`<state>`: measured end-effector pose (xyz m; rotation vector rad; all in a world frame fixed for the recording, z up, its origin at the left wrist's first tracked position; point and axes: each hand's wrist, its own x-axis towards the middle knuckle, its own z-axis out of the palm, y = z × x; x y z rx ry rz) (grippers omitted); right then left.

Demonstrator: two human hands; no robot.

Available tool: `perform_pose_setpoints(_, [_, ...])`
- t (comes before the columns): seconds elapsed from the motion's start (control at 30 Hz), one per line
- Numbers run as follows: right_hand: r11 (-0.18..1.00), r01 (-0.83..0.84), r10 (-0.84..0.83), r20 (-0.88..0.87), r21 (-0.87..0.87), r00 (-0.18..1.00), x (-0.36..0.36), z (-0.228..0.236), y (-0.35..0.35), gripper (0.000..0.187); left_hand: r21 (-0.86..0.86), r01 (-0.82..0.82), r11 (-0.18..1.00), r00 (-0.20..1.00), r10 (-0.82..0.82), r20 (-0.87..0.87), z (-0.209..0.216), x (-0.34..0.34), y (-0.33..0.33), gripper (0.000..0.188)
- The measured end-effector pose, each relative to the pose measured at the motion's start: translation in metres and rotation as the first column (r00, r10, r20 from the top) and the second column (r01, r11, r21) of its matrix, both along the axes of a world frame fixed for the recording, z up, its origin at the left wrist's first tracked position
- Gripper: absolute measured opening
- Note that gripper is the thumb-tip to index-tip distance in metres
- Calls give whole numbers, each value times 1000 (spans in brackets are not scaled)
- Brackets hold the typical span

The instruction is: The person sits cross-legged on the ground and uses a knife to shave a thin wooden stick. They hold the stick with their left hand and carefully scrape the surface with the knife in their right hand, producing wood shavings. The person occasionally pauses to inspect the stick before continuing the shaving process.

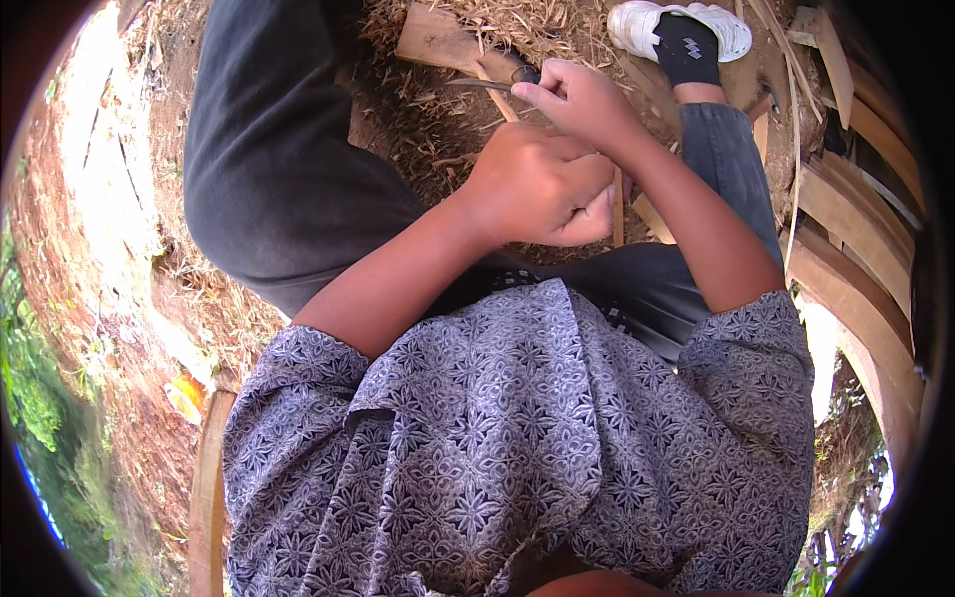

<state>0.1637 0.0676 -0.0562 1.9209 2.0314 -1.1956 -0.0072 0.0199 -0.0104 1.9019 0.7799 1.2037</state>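
My left hand (542,184) is closed in a fist, knuckles up, in front of my lap. A thin, pale wooden strip (504,104) runs out from its far side; the part inside the fist is hidden. Just beyond and to the right, my right hand (579,98) grips a knife, its thumb pointing left. The knife's dark, narrow blade (479,84) points left and crosses the strip. My right wrist passes close to the left fist; whether they touch I cannot tell.
Wood shavings (438,114) cover the ground between my legs, with a flat wooden piece (438,38) lying at the far side. Curved wooden boards (856,214) are stacked on the right. Another board (207,497) stands at my left. My foot in a white shoe (637,28) is at the far right.
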Motion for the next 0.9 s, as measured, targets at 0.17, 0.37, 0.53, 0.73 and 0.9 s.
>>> perform_pose_setpoints(0.17, [999, 33, -33, 32, 16, 999, -10, -26, 7, 50, -22, 5, 1000, 1000, -4, 8, 0, 4, -1, 10])
perform_pose_setpoints(0.37, [990, 134, -129, -91, 48, 987, -3, -47, 12, 52, -26, 6, 1000, 1000, -6, 30, 4, -6, 4, 14])
perform_pose_setpoints(0.53, [984, 123, -142, -150, -131, 978, 11, -1, -5, 52, -47, -17, 999, 998, 20, 59, 3, -7, 5, 16])
perform_pose_setpoints(0.73, [994, 58, -72, -157, -96, 985, 6, 23, -8, 53, -60, -29, 998, 997, 33, 66, 2, -12, 3, 21])
perform_pose_setpoints(0.9, [1000, 0, -3, -70, -32, 998, -6, 17, 2, 51, -72, -13, 997, 1000, 14, 6, 3, -14, 5, 19])
